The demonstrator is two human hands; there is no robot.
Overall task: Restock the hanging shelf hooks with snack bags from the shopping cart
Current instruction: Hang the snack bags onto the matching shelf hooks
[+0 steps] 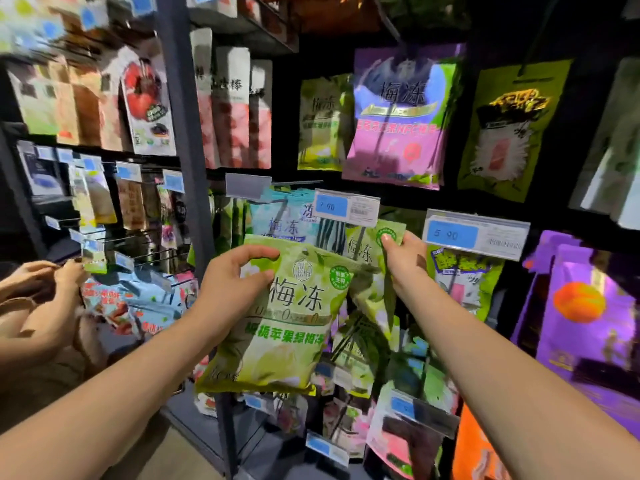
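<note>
Blue 7.90 price label [346,206], second label [476,234] perhaps 5.90, grey upright post [183,133]

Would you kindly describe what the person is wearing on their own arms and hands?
The left hand and right hand are ungloved, with no ring, watch or bracelet showing. The left arm and right arm are bare to the frame edge, no sleeve in view.

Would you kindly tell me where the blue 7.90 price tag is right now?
Head view, centre: the 7.90 price tag sits up-left of the right hand, left of the 5.90 tag.
</note>
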